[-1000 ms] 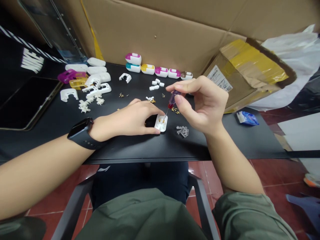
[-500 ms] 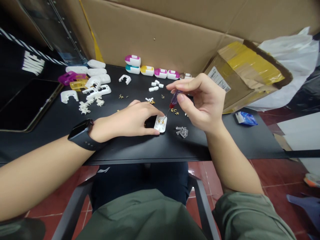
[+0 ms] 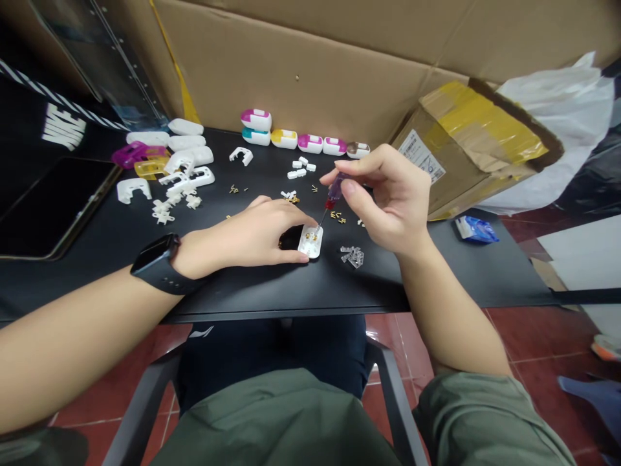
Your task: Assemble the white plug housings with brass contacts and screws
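My left hand grips a small white plastic housing between thumb and fingers, holding it flat on the black table. Brass-coloured parts sit inside that housing. Closed in a pinch, my right hand holds a screwdriver with a purple and red handle. Its thin shaft slants down, and the tip reaches the brass parts in the housing. Right of the housing lies a small pile of clear plastic pieces. Small brass pieces lie just beyond the screwdriver.
Coloured-and-white cased units line the back. White shells and small white parts lie at left, near a dark-screened device. Cardboard box stands at right, with a blue packet before it. Tiny screws are scattered mid-table.
The view has shifted slightly. My right hand still holds the screwdriver in the housing, its handle slightly turned or tilted; my left hand keeps its grip.
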